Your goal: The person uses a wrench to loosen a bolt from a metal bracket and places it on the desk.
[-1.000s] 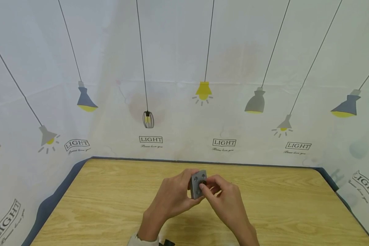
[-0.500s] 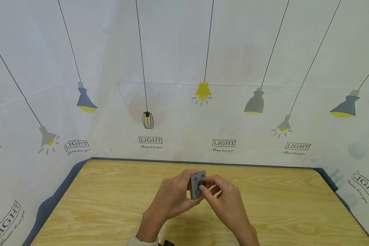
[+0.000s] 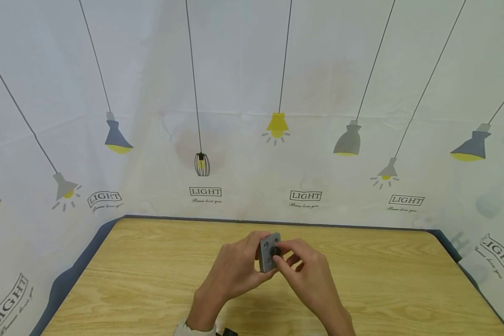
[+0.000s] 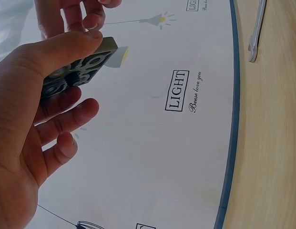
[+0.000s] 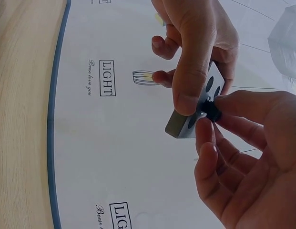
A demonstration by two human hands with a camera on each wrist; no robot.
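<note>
Grey block (image 3: 270,252) held above wooden table (image 3: 151,280), left hand (image 3: 235,270) clamping its edges between thumb and fingers. Right hand (image 3: 306,273) pinches small black knob (image 5: 212,110) seated in block face. Advice: brace block steady, turn knob square to hole, light pressure, avoid cross-threading.

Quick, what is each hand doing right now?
Left hand: grips the grey block by its edges, thumb and fingers curled round it.
Right hand: pinches a small black knob against the block's face.
</note>
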